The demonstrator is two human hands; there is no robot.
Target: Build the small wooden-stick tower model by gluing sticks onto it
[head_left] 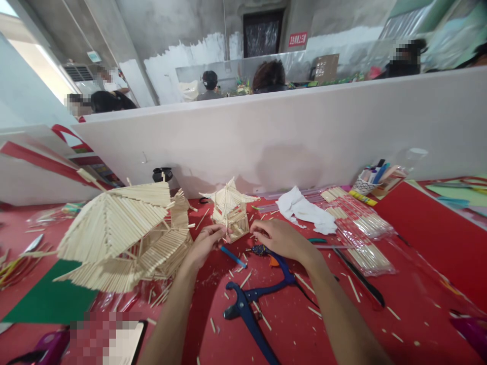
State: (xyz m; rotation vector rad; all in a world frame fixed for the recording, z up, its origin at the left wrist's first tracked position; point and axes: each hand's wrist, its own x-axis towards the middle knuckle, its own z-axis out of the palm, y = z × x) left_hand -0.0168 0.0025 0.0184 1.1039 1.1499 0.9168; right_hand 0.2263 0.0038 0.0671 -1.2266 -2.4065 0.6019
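Observation:
A small pavilion model built of pale wooden sticks [230, 207] stands on the red table [418, 238]. My left hand [205, 244] grips its lower left side, fingers pinched at its base. At the lower right side of the model rests my right hand [280, 238], fingers curled; whether it grips the model or a stick I cannot tell. A much larger stick roof structure [122, 230] sits to the left, beside my left forearm. A blue stick [233, 256] lies just below my left hand.
Blue-handled cutters [251, 304] lie between my forearms among stick offcuts. Bagged bundles of sticks [359, 223], a white cloth [304, 209] and a pen cup [371, 180] sit at right. A green sheet [45, 299] lies front left. A white partition [289, 132] backs the table; people sit beyond.

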